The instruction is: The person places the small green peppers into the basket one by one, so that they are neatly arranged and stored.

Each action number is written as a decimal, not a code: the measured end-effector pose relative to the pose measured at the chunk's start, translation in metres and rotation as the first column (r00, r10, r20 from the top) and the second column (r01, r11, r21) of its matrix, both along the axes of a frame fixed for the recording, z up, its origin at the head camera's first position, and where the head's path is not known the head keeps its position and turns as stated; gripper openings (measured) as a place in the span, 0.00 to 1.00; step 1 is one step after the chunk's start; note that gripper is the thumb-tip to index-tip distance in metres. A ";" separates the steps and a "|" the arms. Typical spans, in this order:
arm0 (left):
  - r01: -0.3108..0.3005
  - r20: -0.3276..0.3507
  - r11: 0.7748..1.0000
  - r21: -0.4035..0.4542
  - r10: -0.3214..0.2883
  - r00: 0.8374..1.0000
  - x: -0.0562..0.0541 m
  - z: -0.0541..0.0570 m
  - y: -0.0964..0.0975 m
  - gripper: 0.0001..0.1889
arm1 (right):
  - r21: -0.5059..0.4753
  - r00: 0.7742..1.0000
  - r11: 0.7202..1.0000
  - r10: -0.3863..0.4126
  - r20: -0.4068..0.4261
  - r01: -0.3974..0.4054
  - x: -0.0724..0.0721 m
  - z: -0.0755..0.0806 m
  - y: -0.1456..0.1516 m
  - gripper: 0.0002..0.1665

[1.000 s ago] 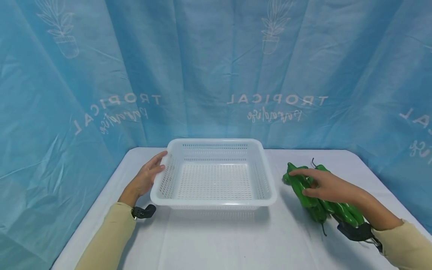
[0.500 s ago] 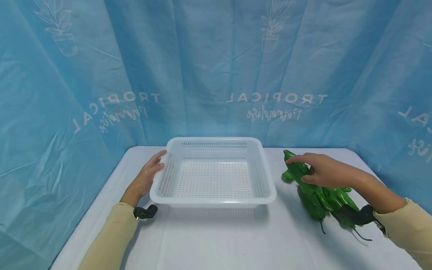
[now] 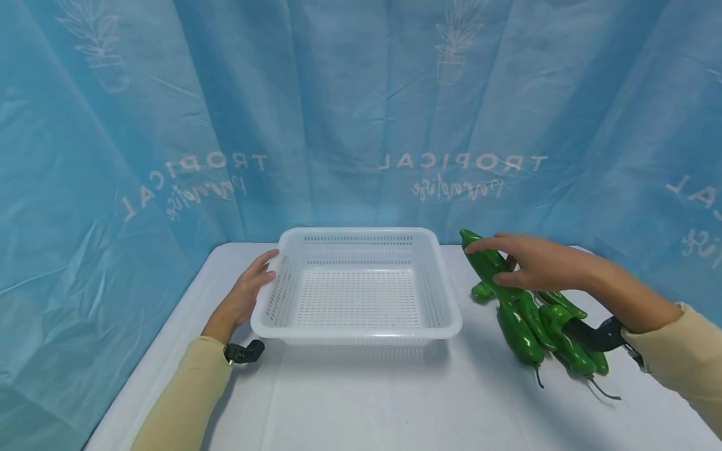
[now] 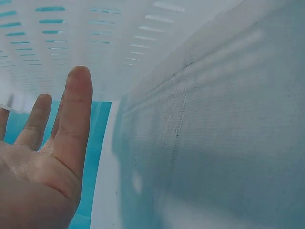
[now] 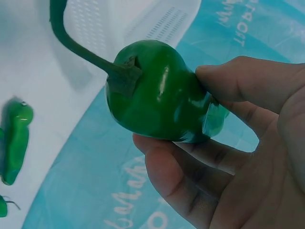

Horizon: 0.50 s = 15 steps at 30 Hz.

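Note:
My right hand (image 3: 544, 264) holds a long, glossy green pepper (image 3: 482, 262) above the right side of the table. In the right wrist view, the thumb and fingers pinch this green pepper (image 5: 150, 93), its curved stem pointing at the camera. Its far end is partly hidden. Touching the left side of a white perforated plastic basket (image 3: 355, 336) is my left hand (image 3: 245, 294). Up close in the left wrist view, the fingers (image 4: 74, 114) are straight beside the basket wall (image 4: 124, 28). Several more green peppers (image 3: 519, 335) lie beneath my right hand.
A white cloth covers the table (image 3: 350, 401). Blue printed curtains (image 3: 361, 125) hang behind the table and along both sides. The basket stands at the centre back, left of the loose peppers. Black straps with cameras (image 3: 242, 352) sit on both wrists.
My right hand has lifted one green pepper off the pile and carried it up and slightly left. Peppers beneath have come into view. My left hand stays at the basket.

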<state>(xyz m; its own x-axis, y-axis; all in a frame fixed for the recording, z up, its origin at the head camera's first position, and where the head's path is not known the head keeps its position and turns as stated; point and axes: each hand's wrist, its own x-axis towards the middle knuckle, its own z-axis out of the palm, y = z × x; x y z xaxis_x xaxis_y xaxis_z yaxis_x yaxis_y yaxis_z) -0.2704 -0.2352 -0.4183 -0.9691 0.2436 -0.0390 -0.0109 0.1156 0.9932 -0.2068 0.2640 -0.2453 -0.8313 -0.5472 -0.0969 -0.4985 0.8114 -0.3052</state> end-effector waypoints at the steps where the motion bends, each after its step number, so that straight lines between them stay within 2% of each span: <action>1: 0.000 0.000 1.000 0.002 0.000 1.000 0.000 0.000 0.000 0.35 | 0.002 1.000 1.000 0.009 -0.005 -0.009 -0.001 0.002 -0.003 0.32; 5: 0.000 0.001 1.000 0.013 0.000 1.000 0.001 0.000 -0.001 0.35 | 0.025 0.998 0.998 0.050 -0.033 -0.049 -0.003 0.010 -0.019 0.31; 11: -0.005 0.014 0.999 0.039 0.005 1.000 0.002 0.000 0.001 0.35 | 0.112 0.990 0.988 0.118 -0.074 -0.109 -0.005 0.018 -0.046 0.32; 15: -0.009 0.023 0.998 0.059 0.007 1.000 0.001 -0.001 0.002 0.34 | 0.121 0.987 0.980 0.160 -0.035 -0.155 -0.012 0.017 -0.060 0.32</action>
<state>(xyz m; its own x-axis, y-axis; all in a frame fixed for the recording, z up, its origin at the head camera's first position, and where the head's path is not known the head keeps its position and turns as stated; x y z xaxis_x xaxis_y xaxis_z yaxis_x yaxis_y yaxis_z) -0.2696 -0.2337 -0.4194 -0.9700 0.2383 -0.0470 -0.0346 0.0560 0.9978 -0.2185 0.2044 -0.2285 -0.7407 -0.6584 -0.1339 -0.6335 0.7508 -0.1870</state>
